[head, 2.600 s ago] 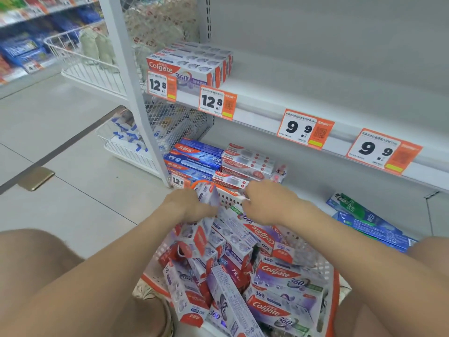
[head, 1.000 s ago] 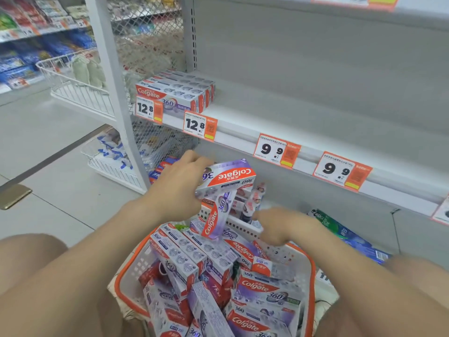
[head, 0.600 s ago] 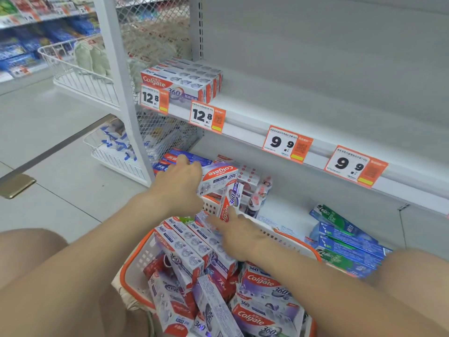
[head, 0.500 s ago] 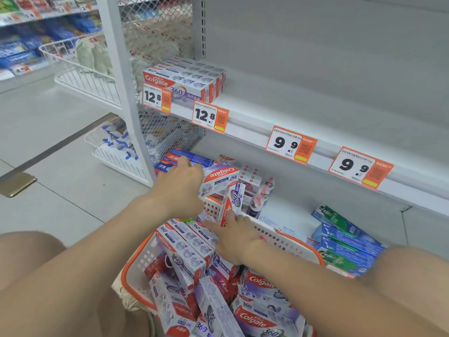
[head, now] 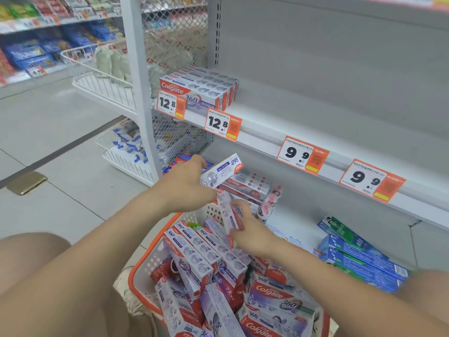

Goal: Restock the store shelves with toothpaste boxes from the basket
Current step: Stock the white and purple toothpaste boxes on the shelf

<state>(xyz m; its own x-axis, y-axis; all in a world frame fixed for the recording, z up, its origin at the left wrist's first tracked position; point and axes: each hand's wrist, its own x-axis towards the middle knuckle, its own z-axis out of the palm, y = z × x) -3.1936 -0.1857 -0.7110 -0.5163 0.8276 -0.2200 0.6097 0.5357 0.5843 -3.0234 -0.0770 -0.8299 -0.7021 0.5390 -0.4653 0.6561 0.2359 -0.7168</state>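
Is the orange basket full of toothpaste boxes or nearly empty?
Full: toothpaste boxes lie heaped to the orange rim of the basket, hiding its bottom.

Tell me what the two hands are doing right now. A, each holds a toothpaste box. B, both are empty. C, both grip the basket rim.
A: the left hand grips one toothpaste box above the basket, and the right hand pinches a second box held upright just below it.

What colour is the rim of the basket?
Orange: the basket rim, clearest in the head view.
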